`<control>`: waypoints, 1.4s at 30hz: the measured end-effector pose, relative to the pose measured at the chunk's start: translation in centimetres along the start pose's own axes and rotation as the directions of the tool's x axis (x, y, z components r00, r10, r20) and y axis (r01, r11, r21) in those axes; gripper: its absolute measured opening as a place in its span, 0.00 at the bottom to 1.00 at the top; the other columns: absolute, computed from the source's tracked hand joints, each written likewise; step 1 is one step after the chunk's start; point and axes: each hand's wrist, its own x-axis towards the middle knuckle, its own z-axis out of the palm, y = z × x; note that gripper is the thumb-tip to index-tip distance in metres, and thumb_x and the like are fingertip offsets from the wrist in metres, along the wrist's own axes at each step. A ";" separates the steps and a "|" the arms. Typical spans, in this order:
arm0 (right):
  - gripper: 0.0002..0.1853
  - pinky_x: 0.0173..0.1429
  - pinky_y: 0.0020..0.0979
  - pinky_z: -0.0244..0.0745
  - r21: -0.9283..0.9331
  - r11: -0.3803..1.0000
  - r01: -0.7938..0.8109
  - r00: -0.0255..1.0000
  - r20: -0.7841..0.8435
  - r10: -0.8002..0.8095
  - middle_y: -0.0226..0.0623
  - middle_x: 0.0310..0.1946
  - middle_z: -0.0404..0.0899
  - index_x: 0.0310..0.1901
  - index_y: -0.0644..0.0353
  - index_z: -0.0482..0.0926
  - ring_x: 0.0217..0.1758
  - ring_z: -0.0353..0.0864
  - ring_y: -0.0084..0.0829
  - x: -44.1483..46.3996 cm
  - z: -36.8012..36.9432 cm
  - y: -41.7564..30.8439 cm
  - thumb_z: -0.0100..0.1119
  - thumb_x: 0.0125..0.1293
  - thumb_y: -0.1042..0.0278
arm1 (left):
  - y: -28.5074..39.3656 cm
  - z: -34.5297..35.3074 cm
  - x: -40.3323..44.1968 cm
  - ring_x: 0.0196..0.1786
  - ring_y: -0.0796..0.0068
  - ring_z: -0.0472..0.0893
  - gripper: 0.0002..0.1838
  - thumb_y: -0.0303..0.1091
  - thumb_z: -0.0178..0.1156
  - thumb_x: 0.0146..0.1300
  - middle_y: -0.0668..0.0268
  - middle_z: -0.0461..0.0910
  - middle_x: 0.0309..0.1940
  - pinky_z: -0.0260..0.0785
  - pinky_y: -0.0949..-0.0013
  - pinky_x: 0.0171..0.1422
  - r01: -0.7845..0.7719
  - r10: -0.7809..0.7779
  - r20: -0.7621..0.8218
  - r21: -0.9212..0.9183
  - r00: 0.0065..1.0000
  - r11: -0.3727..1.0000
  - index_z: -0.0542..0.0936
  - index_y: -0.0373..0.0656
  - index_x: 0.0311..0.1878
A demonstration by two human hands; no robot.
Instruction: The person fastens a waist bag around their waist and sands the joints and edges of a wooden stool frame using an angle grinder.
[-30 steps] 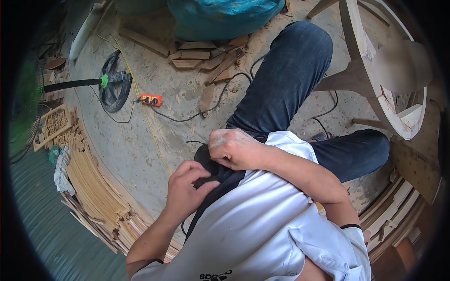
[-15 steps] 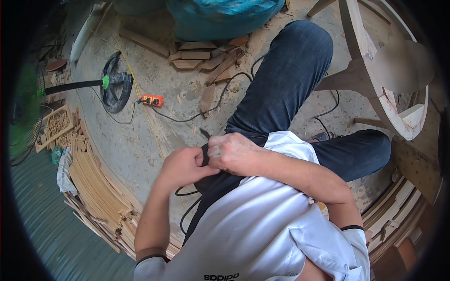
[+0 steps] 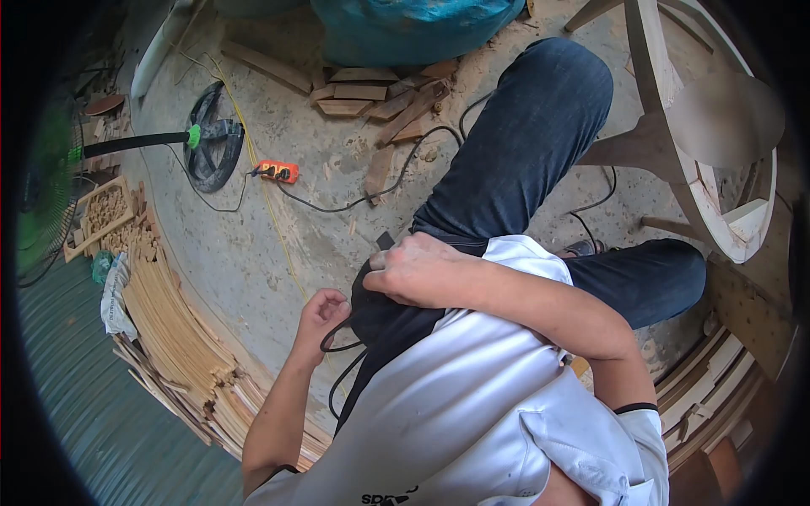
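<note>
Near the lap's left side, my left hand [image 3: 322,315] has its fingers curled in toward the thumb, a little apart from the dark cloth. A black cable [image 3: 337,348] loops just beside it; whether the fingers pinch anything is hidden. Over the black cloth [image 3: 378,314] at my waist lies my right hand [image 3: 422,270], back up and fingers bent closed. Past its knuckles sticks out a small dark grey piece [image 3: 386,241]; the rest of what it grips is hidden. The white shirt [image 3: 472,396] lies below both hands.
An orange power strip [image 3: 278,171] and black fan base [image 3: 213,139] are on the floor. Wood offcuts [image 3: 360,91] lie before a blue sack [image 3: 413,29]. A curved wooden frame [image 3: 654,93] stands right. Strips of wood [image 3: 173,316] are stacked left.
My left hand has come away from my right hand and the black cloth, down and to the left. My right hand stays at the cloth, its fingers now more in view.
</note>
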 end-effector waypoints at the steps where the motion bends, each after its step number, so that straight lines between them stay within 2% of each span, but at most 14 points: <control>1: 0.04 0.37 0.43 0.83 -0.017 1.000 0.013 1.000 0.015 -0.013 0.36 0.34 0.82 0.35 0.57 0.80 0.37 0.88 0.44 0.1 0.1 0.1 0.62 0.59 0.69 | 0.2 0.3 0.4 0.41 0.80 0.82 0.13 0.24 0.68 0.67 0.66 0.80 0.46 0.77 0.75 0.44 -0.117 0.119 -0.009 0.102 0.993 0.988 0.78 0.38 0.52; 5: 0.07 0.38 0.44 0.84 -0.039 0.999 0.020 0.998 0.065 -0.018 0.39 0.37 0.82 0.40 0.57 0.83 0.37 0.89 0.45 0.6 1.1 0.0 0.60 0.62 0.68 | 3.0 1.3 1.3 0.44 0.80 0.81 0.09 0.22 0.68 0.66 0.67 0.81 0.46 0.75 0.76 0.49 -0.261 0.237 0.126 0.232 0.963 0.937 0.84 0.34 0.49; 8: 0.07 0.38 0.43 0.84 -0.057 0.998 0.002 0.999 0.034 0.000 0.39 0.38 0.81 0.40 0.57 0.83 0.36 0.89 0.44 0.2 1.6 0.2 0.61 0.62 0.67 | 5.4 2.4 2.0 0.37 0.78 0.84 0.06 0.24 0.70 0.63 0.63 0.86 0.39 0.77 0.72 0.41 -0.252 0.207 0.153 0.399 0.966 0.882 0.87 0.33 0.42; 14: 0.06 0.34 0.40 0.82 -0.120 0.993 -0.001 0.992 -0.123 -0.014 0.36 0.35 0.79 0.37 0.56 0.83 0.32 0.87 0.40 -0.6 2.4 0.2 0.62 0.59 0.65 | 9.9 4.8 2.7 0.29 0.71 0.86 0.10 0.30 0.75 0.56 0.58 0.87 0.25 0.78 0.67 0.40 -0.141 0.041 0.149 0.756 0.988 0.639 0.88 0.33 0.35; 20: 0.05 0.37 0.40 0.81 -0.094 0.985 0.141 0.971 -0.179 -0.156 0.33 0.33 0.78 0.29 0.56 0.82 0.35 0.85 0.38 -1.2 2.0 0.8 0.63 0.55 0.65 | 10.6 5.7 2.6 0.31 0.73 0.85 0.08 0.31 0.71 0.61 0.61 0.87 0.27 0.77 0.68 0.41 -0.237 0.143 0.194 0.884 0.970 0.403 0.87 0.35 0.32; 22: 0.05 0.41 0.40 0.80 -0.063 0.985 0.163 0.974 -0.151 -0.171 0.31 0.33 0.77 0.28 0.56 0.81 0.38 0.85 0.38 -1.3 1.9 0.9 0.63 0.55 0.66 | 8.9 3.3 2.8 0.35 0.76 0.84 0.07 0.31 0.69 0.64 0.64 0.87 0.30 0.76 0.70 0.43 -0.193 0.067 0.220 0.624 0.973 0.757 0.86 0.36 0.36; 24: 0.05 0.45 0.40 0.80 -0.058 0.987 0.153 0.979 -0.126 -0.159 0.30 0.34 0.78 0.27 0.56 0.80 0.41 0.84 0.38 -1.4 1.3 0.6 0.63 0.54 0.66 | 6.3 0.7 2.9 0.39 0.80 0.82 0.06 0.29 0.64 0.70 0.71 0.85 0.36 0.75 0.73 0.46 0.003 -0.056 0.154 0.325 0.986 0.946 0.85 0.38 0.45; 27: 0.05 0.49 0.40 0.78 0.042 0.992 0.121 0.987 -0.112 -0.116 0.31 0.35 0.78 0.28 0.57 0.80 0.44 0.82 0.39 -1.6 1.3 0.9 0.64 0.56 0.68 | 1.7 -1.4 0.8 0.41 0.80 0.81 0.11 0.30 0.63 0.73 0.69 0.83 0.41 0.77 0.73 0.47 0.026 -0.103 0.121 0.521 0.987 0.853 0.81 0.38 0.54; 28: 0.05 0.49 0.41 0.78 0.093 0.989 0.112 0.989 -0.111 -0.101 0.32 0.36 0.78 0.28 0.58 0.79 0.45 0.82 0.40 -1.8 1.4 1.0 0.64 0.57 0.69 | 1.7 -0.4 -0.4 0.45 0.79 0.82 0.16 0.32 0.61 0.75 0.66 0.81 0.50 0.81 0.70 0.52 0.246 -0.270 0.061 0.266 0.961 0.932 0.76 0.41 0.62; 31: 0.06 0.50 0.43 0.76 0.257 0.959 0.118 0.989 -0.118 -0.090 0.35 0.37 0.78 0.30 0.61 0.77 0.45 0.80 0.43 -2.7 1.7 1.8 0.65 0.60 0.71 | 0.5 0.2 -2.2 0.49 0.79 0.82 0.20 0.33 0.62 0.76 0.64 0.80 0.54 0.83 0.67 0.53 0.271 -0.274 0.044 0.069 0.961 0.960 0.72 0.41 0.67; 35: 0.08 0.51 0.44 0.74 0.424 0.885 0.189 0.975 -0.191 -0.117 0.38 0.37 0.77 0.32 0.64 0.74 0.46 0.79 0.47 -4.0 1.7 2.5 0.66 0.60 0.74 | -1.3 -0.6 -2.9 0.46 0.78 0.84 0.18 0.30 0.67 0.71 0.67 0.83 0.45 0.81 0.72 0.52 0.303 -0.298 0.068 -0.096 0.952 0.948 0.78 0.37 0.61; 36: 0.08 0.53 0.44 0.74 0.426 0.883 0.198 0.973 -0.194 -0.125 0.39 0.37 0.78 0.32 0.64 0.74 0.47 0.79 0.48 -4.0 1.7 2.5 0.66 0.61 0.73 | -0.7 -0.1 -3.0 0.38 0.80 0.82 0.15 0.30 0.71 0.68 0.70 0.84 0.38 0.77 0.76 0.45 0.320 -0.317 0.042 -0.098 0.948 0.942 0.81 0.38 0.54; 39: 0.09 0.51 0.47 0.77 0.404 0.898 0.175 0.976 -0.188 -0.105 0.40 0.39 0.78 0.31 0.63 0.74 0.50 0.81 0.50 -4.0 2.0 2.7 0.66 0.60 0.71 | -1.2 -1.6 -2.4 0.44 0.76 0.86 0.13 0.29 0.65 0.72 0.63 0.86 0.44 0.82 0.70 0.53 0.279 -0.287 0.162 0.073 0.944 0.958 0.80 0.36 0.55; 42: 0.09 0.51 0.48 0.78 0.379 0.908 0.177 0.976 -0.186 -0.113 0.41 0.40 0.79 0.32 0.63 0.75 0.51 0.81 0.51 -4.1 2.3 2.6 0.66 0.60 0.70 | 0.2 -1.4 -2.0 0.36 0.83 0.81 0.11 0.35 0.70 0.70 0.71 0.84 0.33 0.73 0.78 0.40 0.290 -0.329 0.157 0.225 0.931 0.930 0.85 0.38 0.47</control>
